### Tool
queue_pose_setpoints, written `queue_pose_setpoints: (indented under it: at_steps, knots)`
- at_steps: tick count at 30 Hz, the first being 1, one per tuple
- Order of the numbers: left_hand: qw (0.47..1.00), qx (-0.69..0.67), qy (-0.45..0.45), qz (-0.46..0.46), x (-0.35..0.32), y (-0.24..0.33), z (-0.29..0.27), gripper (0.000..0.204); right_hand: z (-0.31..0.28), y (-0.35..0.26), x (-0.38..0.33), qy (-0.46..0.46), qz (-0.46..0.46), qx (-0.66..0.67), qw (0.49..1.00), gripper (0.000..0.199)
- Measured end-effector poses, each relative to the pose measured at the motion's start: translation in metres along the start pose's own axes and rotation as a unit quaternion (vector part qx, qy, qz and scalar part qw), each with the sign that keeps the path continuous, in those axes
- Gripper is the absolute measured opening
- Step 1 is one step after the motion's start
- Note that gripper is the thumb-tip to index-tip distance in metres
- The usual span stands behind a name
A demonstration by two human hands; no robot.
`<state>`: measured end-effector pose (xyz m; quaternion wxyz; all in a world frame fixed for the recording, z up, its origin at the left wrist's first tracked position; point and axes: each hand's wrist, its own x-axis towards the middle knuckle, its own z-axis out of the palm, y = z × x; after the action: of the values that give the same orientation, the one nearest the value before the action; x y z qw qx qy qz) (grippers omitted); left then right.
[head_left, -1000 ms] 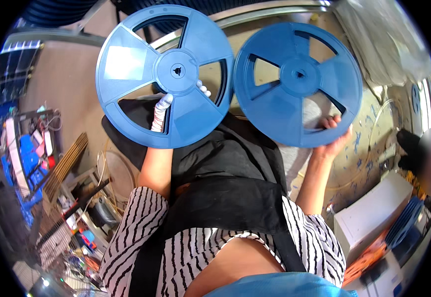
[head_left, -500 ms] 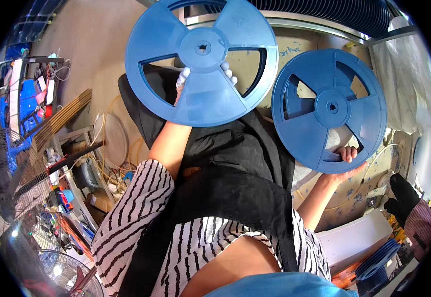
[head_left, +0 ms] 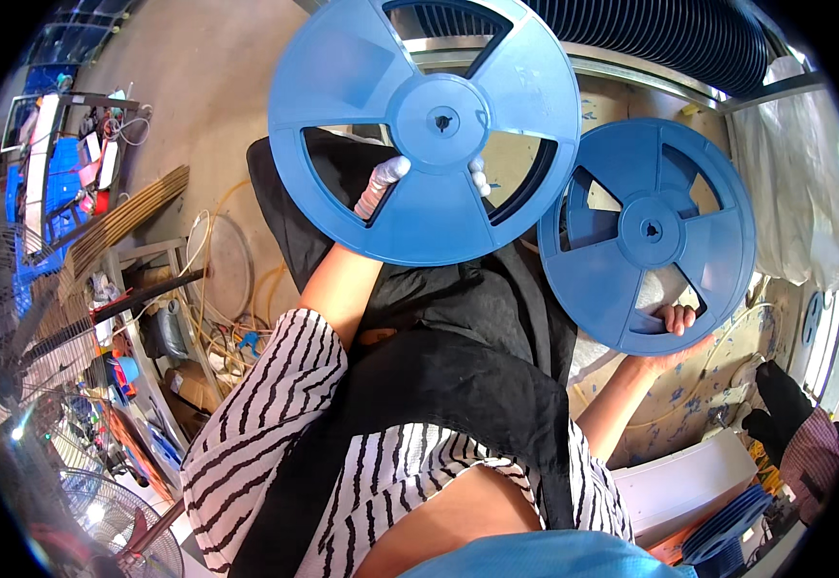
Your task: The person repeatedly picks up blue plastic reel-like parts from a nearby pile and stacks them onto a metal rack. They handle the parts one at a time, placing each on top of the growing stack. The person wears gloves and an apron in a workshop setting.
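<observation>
My left hand (head_left: 381,186) is closed on a large blue plastic reel (head_left: 421,118). Its thumb and fingertips, in pale white covers, show through two of the reel's openings, while the palm is hidden behind a solid section. To the right, my right hand (head_left: 675,321) grips a second blue reel (head_left: 633,231) at its near rim. Bare fingers of that hand come through the lower opening, and the rest sits under the rim. In this view the left reel's right edge overlaps the other's left edge; whether they touch I cannot tell.
Rows of dark reels (head_left: 651,39) stand along a metal rack at the far side. Clear plastic sheeting (head_left: 790,173) hangs at right, near a co-worker's black-gloved hand (head_left: 781,400). A white box (head_left: 684,486) lies lower right. Fans (head_left: 116,520), rods and cables crowd the left.
The left reel has shifted right and a little nearer to me, so it now overlaps the other reel in view. The right reel sits slightly lower. Both hands keep their hold.
</observation>
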<state>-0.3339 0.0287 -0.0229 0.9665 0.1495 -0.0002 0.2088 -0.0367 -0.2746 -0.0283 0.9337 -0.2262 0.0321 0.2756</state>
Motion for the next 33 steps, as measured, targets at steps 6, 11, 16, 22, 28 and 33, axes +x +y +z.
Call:
queue_pose_setpoints:
  at_steps: [6,11,16,22,28,33]
  knots:
    - [0.999,0.036,0.032,-0.007,-0.004,0.0,0.015,0.076,-0.001,0.003,-0.001,-0.004,0.007,0.015,1.0,0.044]
    - [0.979,0.14,0.142,-0.031,0.005,0.001,0.051,0.076,-0.003,-0.003,-0.007,0.029,-0.005,-0.002,1.0,0.042]
    - [0.896,0.398,0.196,-0.034,0.025,-0.002,0.076,0.074,0.017,0.015,0.006,0.142,-0.067,-0.21,0.965,0.04]
    - [0.615,0.783,-0.093,0.018,0.139,-0.018,0.131,0.079,-0.015,0.012,-0.005,0.069,-0.036,-0.043,0.996,0.053]
    - [0.595,0.757,-0.267,0.038,0.394,-0.132,0.278,0.073,-0.017,-0.015,-0.037,0.206,-0.099,-0.083,0.97,0.051]
    - [0.328,0.892,-0.186,0.25,0.617,-0.154,0.444,0.065,-0.02,-0.005,-0.019,0.115,-0.063,-0.043,0.99,0.042]
